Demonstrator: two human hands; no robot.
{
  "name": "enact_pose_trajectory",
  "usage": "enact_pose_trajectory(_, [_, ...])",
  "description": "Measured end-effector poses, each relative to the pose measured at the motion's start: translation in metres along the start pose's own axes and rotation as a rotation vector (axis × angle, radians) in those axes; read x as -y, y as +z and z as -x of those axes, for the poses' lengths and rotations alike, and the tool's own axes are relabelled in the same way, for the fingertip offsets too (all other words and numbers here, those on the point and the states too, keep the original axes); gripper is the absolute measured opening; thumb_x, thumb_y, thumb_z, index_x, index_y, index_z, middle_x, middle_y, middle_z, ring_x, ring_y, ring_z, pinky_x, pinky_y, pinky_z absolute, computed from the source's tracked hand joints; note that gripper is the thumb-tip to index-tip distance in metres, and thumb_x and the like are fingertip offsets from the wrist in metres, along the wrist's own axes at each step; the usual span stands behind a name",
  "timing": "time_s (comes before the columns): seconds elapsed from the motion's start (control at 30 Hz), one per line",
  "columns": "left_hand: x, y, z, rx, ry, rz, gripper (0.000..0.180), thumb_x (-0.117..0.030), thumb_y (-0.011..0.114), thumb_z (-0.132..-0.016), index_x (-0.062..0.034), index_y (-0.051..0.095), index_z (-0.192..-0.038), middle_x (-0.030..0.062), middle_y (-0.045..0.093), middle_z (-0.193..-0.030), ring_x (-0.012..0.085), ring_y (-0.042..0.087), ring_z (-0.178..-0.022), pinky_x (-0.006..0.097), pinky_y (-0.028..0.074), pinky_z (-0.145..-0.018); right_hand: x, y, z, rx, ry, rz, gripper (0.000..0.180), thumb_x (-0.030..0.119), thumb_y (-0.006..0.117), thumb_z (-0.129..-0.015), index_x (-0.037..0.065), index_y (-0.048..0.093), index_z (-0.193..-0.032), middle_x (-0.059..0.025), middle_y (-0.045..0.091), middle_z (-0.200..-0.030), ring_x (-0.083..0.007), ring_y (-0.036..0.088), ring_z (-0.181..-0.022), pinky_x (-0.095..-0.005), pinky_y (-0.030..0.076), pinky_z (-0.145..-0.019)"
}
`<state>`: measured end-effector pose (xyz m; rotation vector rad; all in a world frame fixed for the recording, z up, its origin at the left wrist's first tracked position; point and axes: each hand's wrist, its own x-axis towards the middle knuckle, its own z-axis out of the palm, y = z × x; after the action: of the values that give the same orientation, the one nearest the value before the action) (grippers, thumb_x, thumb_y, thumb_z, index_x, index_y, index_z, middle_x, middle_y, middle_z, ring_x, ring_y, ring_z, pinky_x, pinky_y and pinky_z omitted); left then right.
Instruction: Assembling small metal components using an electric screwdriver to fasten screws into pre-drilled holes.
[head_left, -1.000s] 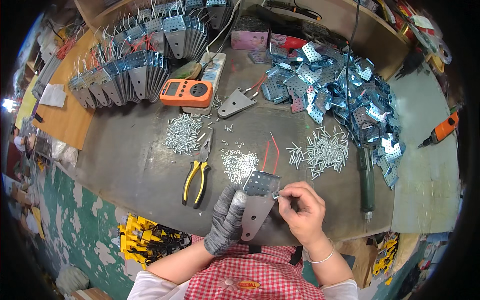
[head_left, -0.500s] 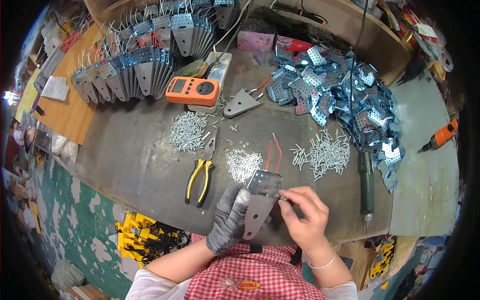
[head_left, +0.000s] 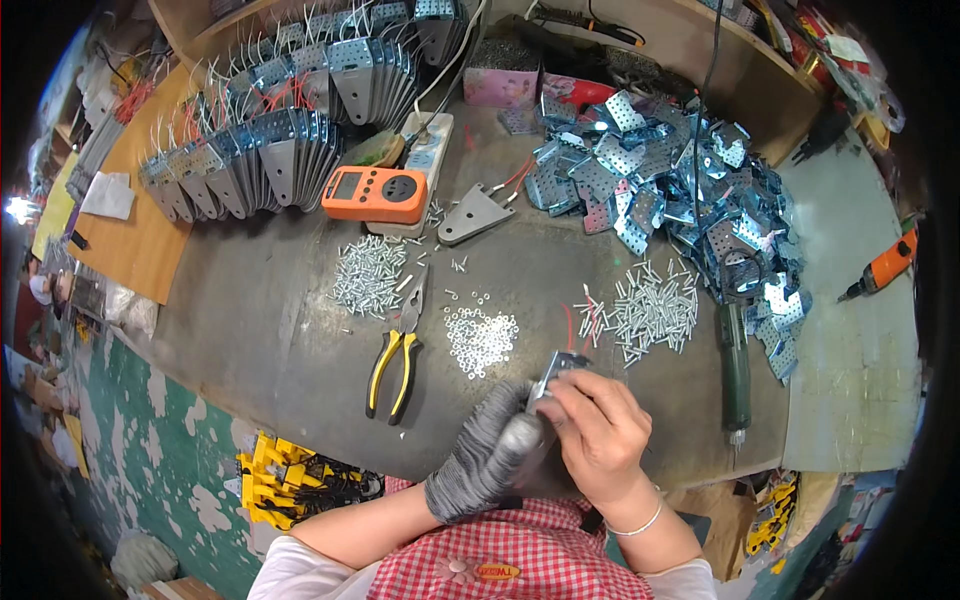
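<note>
My left hand, in a grey knit glove, grips a grey tapered heating plate with a perforated metal bracket at its top and two red wires. The assembly is tilted nearly edge-on, and its lower part is mostly hidden by my hands. My bare right hand is closed in a pinch at the bracket's edge; whatever sits between those fingertips is too small to make out. Beyond my hands lies a pile of small nuts. Screws form one heap to the right and another to the left.
Yellow-handled pliers lie left of the nuts. An orange meter rests on a power strip, beside another wired plate. Perforated brackets are piled at back right, above a dark electric screwdriver. Finished-looking plates stand in rows at back left.
The plate has turned from facing up to nearly edge-on and moved slightly right. My left hand has shifted right with it, and my right fingers now cover more of the bracket.
</note>
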<state>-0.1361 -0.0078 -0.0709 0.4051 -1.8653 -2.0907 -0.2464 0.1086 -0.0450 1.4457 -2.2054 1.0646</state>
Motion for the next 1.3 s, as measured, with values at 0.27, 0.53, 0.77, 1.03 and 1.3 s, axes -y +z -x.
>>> enact_pose_trajectory(0.27, [-0.015,0.007,-0.084,0.364,0.518,-0.868,0.038,-0.027,0.055,-0.094,-0.0016,0.054,-0.122,0.0219,0.06,-0.103,0.0382,0.061,-0.095,0.043,0.052,-0.079,-0.009,-0.022,0.047,0.003,0.727,-0.548,0.049,-0.005,0.051,-0.086,-0.004,0.033,-0.131,-0.023,0.061,-0.113,-0.0246,0.062,-0.105,-0.0335,0.046,-0.091])
enact_pose_trajectory(0.53, [0.0,-0.023,-0.277,-0.39,-0.008,-1.018,0.036,-0.017,0.063,-0.082,-0.0017,0.053,-0.112,0.0255,0.066,-0.101,0.0389,0.065,-0.095,0.045,0.051,-0.085,-0.012,-0.007,0.091,-0.046,0.678,-0.463,0.051,-0.002,0.056,-0.085,-0.009,0.032,-0.13,-0.0299,0.056,-0.116,-0.0305,0.06,-0.107,-0.0373,0.046,-0.092])
enact_pose_trajectory(0.77, [-0.001,-0.042,-0.231,-0.221,0.148,-0.945,0.031,-0.017,0.069,-0.078,-0.0025,0.066,-0.105,0.0194,0.069,-0.098,0.0356,0.066,-0.095,0.042,0.051,-0.086,-0.021,-0.009,0.092,-0.118,0.763,-0.59,0.05,-0.003,0.054,-0.085,-0.008,0.031,-0.13,-0.0277,0.054,-0.119,-0.0281,0.058,-0.108,-0.0367,0.045,-0.094])
enact_pose_trajectory(1.03, [-0.038,-0.04,-0.173,-0.204,0.437,-1.118,0.019,-0.017,0.066,-0.083,-0.0049,0.067,-0.097,0.014,0.068,-0.09,0.0313,0.066,-0.086,0.04,0.052,-0.078,-0.022,-0.009,0.089,-0.106,0.736,-0.647,0.047,-0.006,0.052,-0.087,-0.006,0.032,-0.129,-0.0232,0.054,-0.119,-0.0233,0.055,-0.11,-0.0338,0.043,-0.097])
enact_pose_trajectory(1.3, [-0.012,-0.032,-0.021,0.378,0.336,-1.099,0.016,-0.017,0.069,-0.082,-0.0081,0.066,-0.095,0.0114,0.062,-0.09,0.0309,0.062,-0.082,0.041,0.051,-0.07,-0.01,-0.007,0.07,0.014,0.748,-0.638,0.042,-0.008,0.053,-0.087,-0.004,0.037,-0.125,-0.0211,0.057,-0.118,-0.0214,0.058,-0.11,-0.0313,0.045,-0.095])
